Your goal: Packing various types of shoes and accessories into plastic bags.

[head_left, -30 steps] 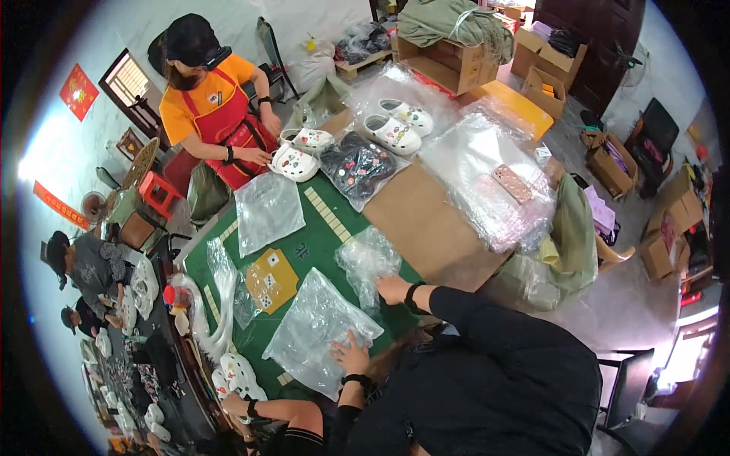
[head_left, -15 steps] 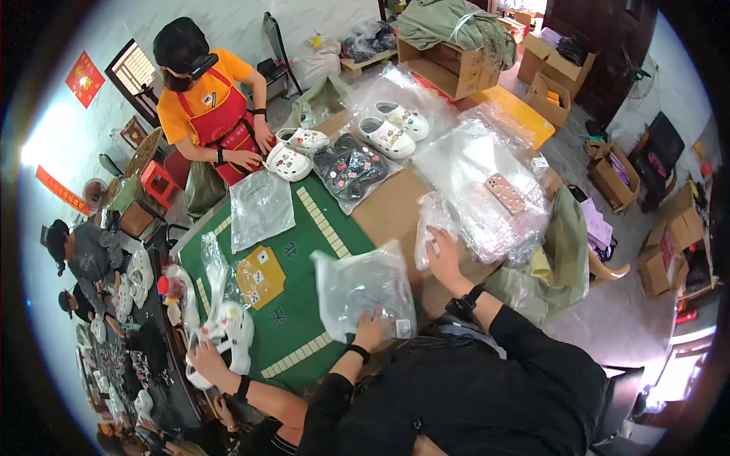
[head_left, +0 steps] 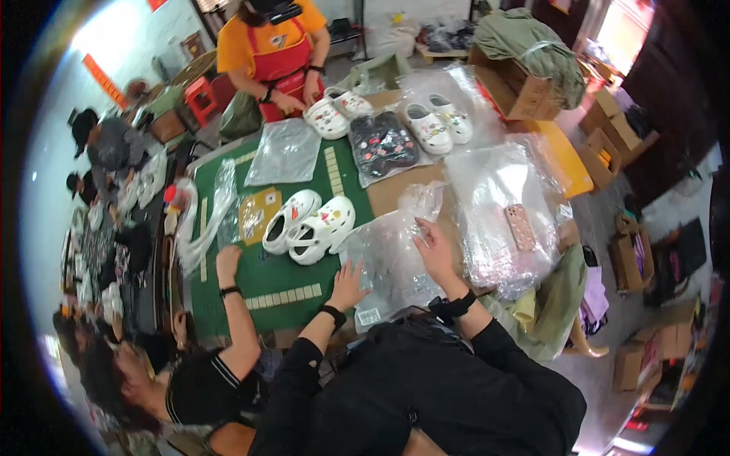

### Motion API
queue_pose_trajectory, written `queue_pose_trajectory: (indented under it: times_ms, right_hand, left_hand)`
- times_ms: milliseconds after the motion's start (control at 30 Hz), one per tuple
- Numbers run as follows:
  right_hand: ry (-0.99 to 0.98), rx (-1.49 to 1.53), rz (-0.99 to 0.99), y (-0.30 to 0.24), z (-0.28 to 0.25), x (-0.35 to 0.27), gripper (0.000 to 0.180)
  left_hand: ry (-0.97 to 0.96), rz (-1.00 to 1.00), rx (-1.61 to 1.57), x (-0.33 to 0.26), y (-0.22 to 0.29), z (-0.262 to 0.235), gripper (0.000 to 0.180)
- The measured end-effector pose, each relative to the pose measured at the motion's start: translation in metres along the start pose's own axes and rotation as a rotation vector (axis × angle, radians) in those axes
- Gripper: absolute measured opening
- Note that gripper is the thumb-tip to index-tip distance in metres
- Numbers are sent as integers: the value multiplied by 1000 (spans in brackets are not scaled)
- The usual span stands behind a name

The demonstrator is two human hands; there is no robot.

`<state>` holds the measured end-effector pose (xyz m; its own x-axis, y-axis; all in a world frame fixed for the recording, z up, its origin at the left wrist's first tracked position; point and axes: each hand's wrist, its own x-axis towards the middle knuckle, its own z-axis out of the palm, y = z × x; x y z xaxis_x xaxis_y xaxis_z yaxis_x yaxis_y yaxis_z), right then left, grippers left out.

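The clear plastic bag (head_left: 391,262) lies flat on the table (head_left: 228,277), at the edge of the green mat and just to the right of the pair of white clogs (head_left: 310,225). The left hand (head_left: 348,285) rests on the near left corner of this bag with its fingers (head_left: 351,267) spread wide and flat, pointing toward the clogs; it holds nothing. The right hand (head_left: 433,247) lies on the right part of the same bag, its fingers (head_left: 420,228) open and slightly bent, pressing the film down; I cannot tell if the thumb pinches the plastic, because the shiny folds hide it. The bag is so between both hands and under them. A white label (head_left: 368,316) shows at the bag's near edge, close to the left wrist. To the left of the clogs another person's hand (head_left: 227,262) rests on the green mat. Beyond the clogs, at the far edge of the table, a person in an orange shirt (head_left: 268,47) handles a second pair of white clogs (head_left: 334,114). To the right of the bag a big heap of clear plastic (head_left: 502,220) carries a pink phone (head_left: 520,226). The near end of the bag is cut off by the dark sleeves, and the left side of the room is blurred.
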<state>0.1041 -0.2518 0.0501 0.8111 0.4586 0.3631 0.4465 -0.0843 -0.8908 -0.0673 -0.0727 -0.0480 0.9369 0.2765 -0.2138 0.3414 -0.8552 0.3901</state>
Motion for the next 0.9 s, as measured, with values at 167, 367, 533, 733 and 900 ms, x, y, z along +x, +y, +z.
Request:
queue_pose_trajectory:
  times_ms: [167,367,533,733,900]
  right_hand:
    - [-304,816,494,-28,-7,20,37]
    - [-393,935,578,-9,-22,34,38]
    - [-317,583,404,4,-28,26,37]
    - [-149,307,295,32,-35,17,39]
    - [4,165,154,35,-35,12,40]
  left_hand:
    - [363,130,-545,14,35,-26,97]
    - [279,-69,-1705,0,76,-74,79]
    - [435,-218,-1646,-11,69,-69,34]
    - [794,-391,-1268,-15,78,-60,10]
    - [828,-351,-1253,-18,67,-45,10]
